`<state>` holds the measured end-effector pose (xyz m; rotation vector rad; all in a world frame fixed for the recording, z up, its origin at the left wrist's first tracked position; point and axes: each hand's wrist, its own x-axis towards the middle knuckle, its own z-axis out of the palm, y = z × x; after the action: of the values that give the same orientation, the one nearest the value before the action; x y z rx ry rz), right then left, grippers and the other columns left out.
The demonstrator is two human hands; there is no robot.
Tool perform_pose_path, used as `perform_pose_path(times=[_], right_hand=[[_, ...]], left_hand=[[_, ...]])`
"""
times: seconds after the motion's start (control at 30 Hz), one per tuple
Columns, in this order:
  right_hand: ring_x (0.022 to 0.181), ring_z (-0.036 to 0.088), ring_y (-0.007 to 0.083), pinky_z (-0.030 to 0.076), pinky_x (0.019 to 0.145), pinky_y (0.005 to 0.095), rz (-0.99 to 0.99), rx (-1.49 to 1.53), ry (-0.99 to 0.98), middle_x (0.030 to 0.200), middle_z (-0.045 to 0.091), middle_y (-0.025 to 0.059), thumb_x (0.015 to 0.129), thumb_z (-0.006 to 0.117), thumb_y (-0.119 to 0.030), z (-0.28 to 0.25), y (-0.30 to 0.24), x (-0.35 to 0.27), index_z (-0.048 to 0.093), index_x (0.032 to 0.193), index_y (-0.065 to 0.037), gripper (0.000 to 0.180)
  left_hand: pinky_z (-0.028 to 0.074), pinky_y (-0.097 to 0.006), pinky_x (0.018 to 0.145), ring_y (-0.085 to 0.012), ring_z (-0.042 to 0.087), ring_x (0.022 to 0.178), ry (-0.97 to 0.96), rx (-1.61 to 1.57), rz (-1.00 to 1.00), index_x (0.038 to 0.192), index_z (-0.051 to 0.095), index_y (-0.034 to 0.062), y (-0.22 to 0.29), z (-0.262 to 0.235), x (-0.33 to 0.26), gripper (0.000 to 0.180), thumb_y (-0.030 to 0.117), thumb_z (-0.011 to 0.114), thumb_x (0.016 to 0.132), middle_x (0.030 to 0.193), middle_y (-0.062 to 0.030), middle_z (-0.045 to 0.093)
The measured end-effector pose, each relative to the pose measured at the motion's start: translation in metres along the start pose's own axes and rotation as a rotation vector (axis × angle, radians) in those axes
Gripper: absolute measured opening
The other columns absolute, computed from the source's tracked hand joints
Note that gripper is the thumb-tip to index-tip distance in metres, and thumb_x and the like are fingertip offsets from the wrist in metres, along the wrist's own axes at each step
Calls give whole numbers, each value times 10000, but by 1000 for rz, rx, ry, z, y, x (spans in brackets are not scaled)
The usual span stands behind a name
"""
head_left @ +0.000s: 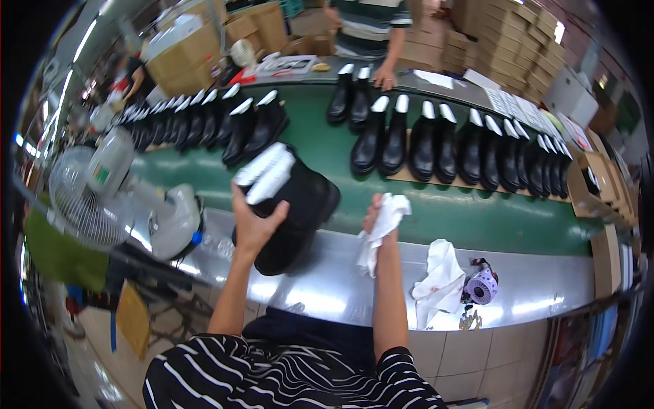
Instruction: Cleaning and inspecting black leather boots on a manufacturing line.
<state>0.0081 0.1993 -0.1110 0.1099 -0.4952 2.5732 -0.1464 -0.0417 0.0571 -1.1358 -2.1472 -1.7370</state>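
Observation:
My left hand (pixel 255 225) is closed round the tops of a pair of black ankle boots (pixel 305 198), holding them tilted above the near metal edge of the table. White paper (pixel 269 170) sticks out of their openings. Wrapped in the fingers of my right hand (pixel 371 215) is a white cloth (pixel 390 217), apart from the boots and to their right. A second white cloth (pixel 438 278) lies crumpled on the metal strip, beside a small purple fan (pixel 481 286).
Black boots line the green table (pixel 327 146), one row (pixel 436 146) at right and another (pixel 197 123) at far left. A white electric fan (pixel 102 191) stands at left. Across the table is a person (pixel 371 31), one hand on its far edge. Stacked cartons (pixel 521 41) rise behind.

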Motion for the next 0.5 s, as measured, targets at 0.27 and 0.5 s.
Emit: perform_pose_path(times=[0.27, 0.5], right_hand=[[414, 307, 83, 238, 375, 254, 99, -524, 156, 575, 340, -42, 1022, 489, -382, 72, 34, -95, 506, 1042, -89, 294], [803, 533, 94, 437, 734, 229, -150, -874, 381, 956, 561, 12, 939, 559, -99, 108, 59, -143, 589, 1162, -42, 232]], left_hand=[[433, -416, 1016, -361, 519, 1189, -266, 106, 209, 1112, 701, 37, -20, -29, -78, 558, 195, 875, 605, 1318, -182, 441], [387, -411, 1077, -347, 461, 1279, -447, -176, 93, 1089, 714, 40, -29, -33, -80, 478, 194, 853, 658, 1418, -158, 377]])
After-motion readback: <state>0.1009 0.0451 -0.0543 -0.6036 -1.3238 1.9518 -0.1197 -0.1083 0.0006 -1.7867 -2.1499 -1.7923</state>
